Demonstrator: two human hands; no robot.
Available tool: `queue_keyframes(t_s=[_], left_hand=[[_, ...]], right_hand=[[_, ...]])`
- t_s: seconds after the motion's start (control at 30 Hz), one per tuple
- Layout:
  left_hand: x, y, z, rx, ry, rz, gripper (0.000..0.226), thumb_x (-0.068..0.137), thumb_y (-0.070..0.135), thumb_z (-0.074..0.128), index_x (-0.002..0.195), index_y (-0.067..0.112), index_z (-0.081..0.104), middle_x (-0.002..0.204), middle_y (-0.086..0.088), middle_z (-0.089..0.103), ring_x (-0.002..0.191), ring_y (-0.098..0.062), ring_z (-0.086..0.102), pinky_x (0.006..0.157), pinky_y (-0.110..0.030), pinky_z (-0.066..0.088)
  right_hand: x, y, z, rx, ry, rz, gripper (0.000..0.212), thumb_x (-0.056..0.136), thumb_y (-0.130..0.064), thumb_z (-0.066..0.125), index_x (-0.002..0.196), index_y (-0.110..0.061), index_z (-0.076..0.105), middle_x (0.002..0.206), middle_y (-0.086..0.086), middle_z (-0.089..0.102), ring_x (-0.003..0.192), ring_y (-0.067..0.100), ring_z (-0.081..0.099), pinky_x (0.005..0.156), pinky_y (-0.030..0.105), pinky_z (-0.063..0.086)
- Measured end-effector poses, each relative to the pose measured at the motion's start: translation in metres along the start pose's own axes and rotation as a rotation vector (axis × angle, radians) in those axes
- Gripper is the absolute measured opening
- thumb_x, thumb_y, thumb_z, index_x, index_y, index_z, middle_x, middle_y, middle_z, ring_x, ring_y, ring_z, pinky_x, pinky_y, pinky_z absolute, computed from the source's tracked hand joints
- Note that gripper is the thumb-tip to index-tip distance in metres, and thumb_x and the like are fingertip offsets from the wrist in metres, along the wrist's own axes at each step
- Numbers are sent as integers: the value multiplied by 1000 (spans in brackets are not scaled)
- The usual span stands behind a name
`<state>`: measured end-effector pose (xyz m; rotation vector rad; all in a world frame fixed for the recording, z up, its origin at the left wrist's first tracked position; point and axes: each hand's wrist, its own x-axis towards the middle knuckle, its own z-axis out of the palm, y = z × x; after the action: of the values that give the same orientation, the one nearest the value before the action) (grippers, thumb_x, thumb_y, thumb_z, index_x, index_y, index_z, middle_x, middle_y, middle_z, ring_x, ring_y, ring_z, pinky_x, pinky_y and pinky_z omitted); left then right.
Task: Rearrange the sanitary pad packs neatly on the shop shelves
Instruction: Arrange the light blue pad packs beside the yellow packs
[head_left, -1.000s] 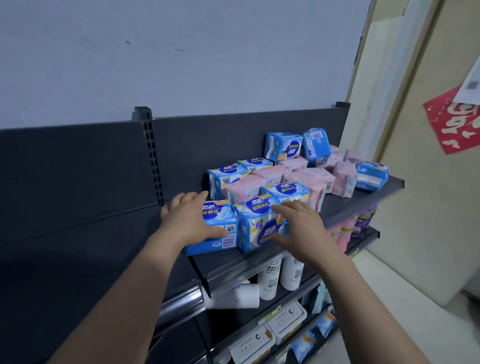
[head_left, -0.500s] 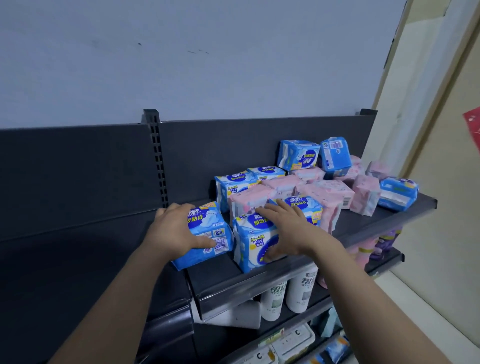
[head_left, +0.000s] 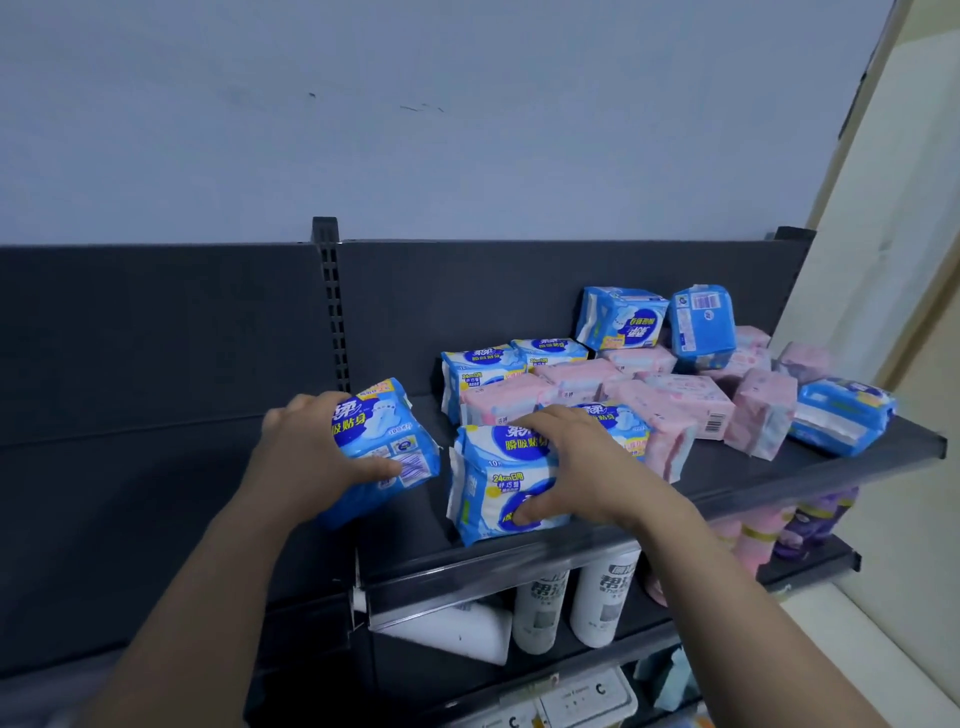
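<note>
1. We're at the left end of the top shelf (head_left: 753, 478), and the left hand (head_left: 306, 457) has just tipped its blue pack (head_left: 387, 431) up. A second ago the pack lay flatter by the front-left corner; now it is tilted, its lower corner hanging past the shelf's left edge.
2. The right hand (head_left: 576, 467) was only reaching over the front pack (head_left: 493, 483) a moment back. It has since settled onto that pack, which stands close to the front edge.
3. We read this as both end packs now being in hand, ready to be squared up or moved. The sorting itself looks barely begun.
4. Left grip: fingers are curled round the far side of the blue pack and the thumb is pressed across its printed face. That is a firm wrap, not a flat push.
5. Right grip: fingers are draped over the top of the front pack and the thumb is hooked onto its front face low down. It clasps the pack from above.
6. Behind them, the pink packs (head_left: 670, 410) lie jumbled mid-shelf. Two blue packs (head_left: 618, 317) sit on top near the back panel, and another pack (head_left: 841, 415) lies askew at the right end.
</note>
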<state>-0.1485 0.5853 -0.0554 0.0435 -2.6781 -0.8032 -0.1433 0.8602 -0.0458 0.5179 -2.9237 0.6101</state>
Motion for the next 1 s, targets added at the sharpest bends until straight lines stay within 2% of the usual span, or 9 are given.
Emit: queue_keyframes(t_s=[0.17,0.33,0.47,0.6,0.7,0.77,0.83,0.93,1.0], left_hand=[[-16,14,-6,-2,64,-6,89,54,53,88,130,27,51,106,8,42,101,-14,31,85,-30,35],[-32,35,4,5,57,-5,89,52,53,87,129,28,51,105,8,44,103,-16,35,88,-31,37],[-40,53,20,17,-6,5,89,51,56,87,128,30,51,105,8,44,105,-16,36,89,-32,38],[-40,71,36,16,-54,18,86,52,55,87,126,31,51,105,8,43,104,-15,32,87,-30,36],[-36,82,45,12,-71,24,83,54,52,88,125,30,51,106,8,42,104,-14,31,87,-29,35],[-31,85,50,11,-71,15,83,54,51,88,125,30,51,105,8,42,106,-15,32,88,-30,35],[-26,86,54,21,-72,1,83,53,52,88,124,30,51,105,8,43,109,-16,33,89,-30,36],[-20,86,60,48,-80,-4,81,52,52,88,122,30,53,103,7,43,103,-16,33,86,-29,36],[-17,85,64,60,-92,-11,82,53,52,88,123,30,52,104,7,42,100,-14,31,85,-29,36]], right_hand=[[-11,8,-13,47,-16,-4,101,52,-47,89,139,-24,43,124,-8,45,122,13,35,104,31,36],[-28,33,-29,53,-105,13,76,48,-50,89,114,-27,59,108,-10,46,111,12,40,95,33,43],[-40,60,-45,31,-104,44,80,47,-49,89,117,-24,60,113,-7,48,111,14,43,94,34,43],[-43,80,-56,19,-133,50,81,53,-40,91,124,-21,55,121,-7,46,105,13,52,89,29,46],[-33,89,-55,34,-152,45,97,52,-41,92,136,-19,47,138,-7,33,120,13,46,95,26,42],[-21,93,-53,-3,-191,30,107,50,-47,91,141,-22,41,153,-8,14,138,15,30,108,30,35],[-8,94,-51,-40,-248,21,111,46,-53,89,141,-25,38,158,-7,4,144,16,20,114,35,29],[4,94,-47,-79,-292,23,107,45,-58,88,134,-24,41,144,-6,29,135,17,31,114,40,26],[7,96,-45,-106,-281,23,101,49,-56,87,132,-23,41,133,-7,40,129,14,36,119,41,11]])
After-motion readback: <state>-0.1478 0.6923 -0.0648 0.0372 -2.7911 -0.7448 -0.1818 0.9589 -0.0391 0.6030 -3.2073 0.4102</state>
